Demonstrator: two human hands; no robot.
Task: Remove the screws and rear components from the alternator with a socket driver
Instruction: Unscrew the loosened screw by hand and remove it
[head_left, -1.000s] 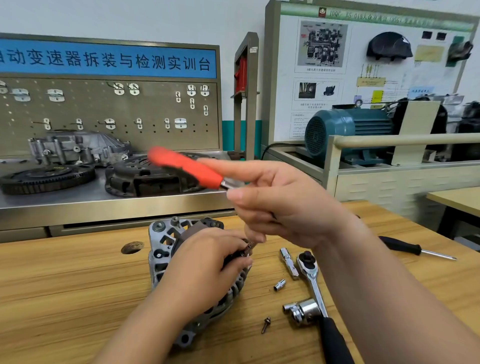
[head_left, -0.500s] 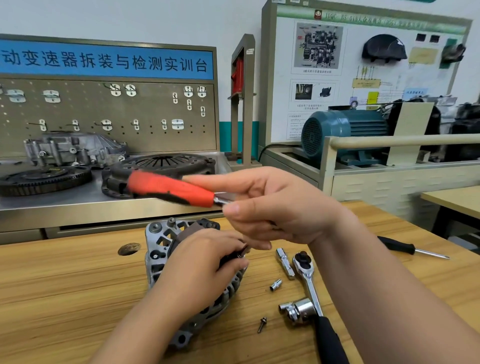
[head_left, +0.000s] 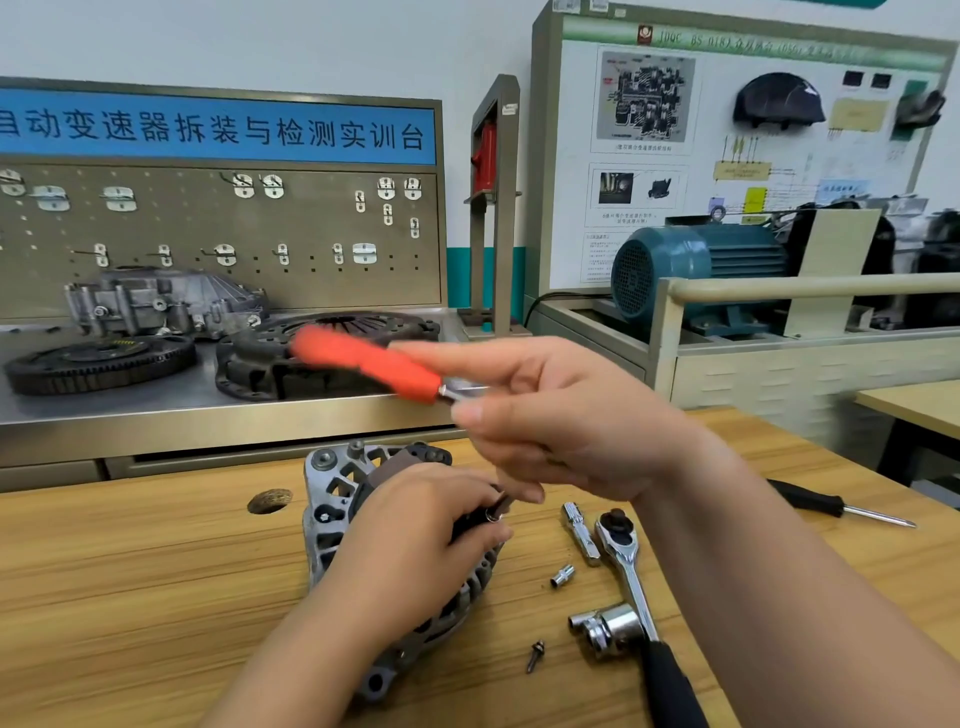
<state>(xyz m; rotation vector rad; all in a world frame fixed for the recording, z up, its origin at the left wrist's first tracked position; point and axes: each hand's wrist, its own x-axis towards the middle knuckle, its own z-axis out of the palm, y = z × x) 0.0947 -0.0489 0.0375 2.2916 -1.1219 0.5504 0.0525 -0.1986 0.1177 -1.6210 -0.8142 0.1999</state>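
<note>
Socket driver: long axis near-level, red handle pointing left, away from my R hand, which pinches its shaft, index finger straight. My L hand, just below, curls over alternator, gripping it.

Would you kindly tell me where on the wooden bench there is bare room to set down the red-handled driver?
The widest bare patch is the bench left of the alternator, in front of the knot hole. Right of the alternator it is crowded: adapter, small socket, ratchet and loose screw lie close together; the black screwdriver lies farther right.
</note>
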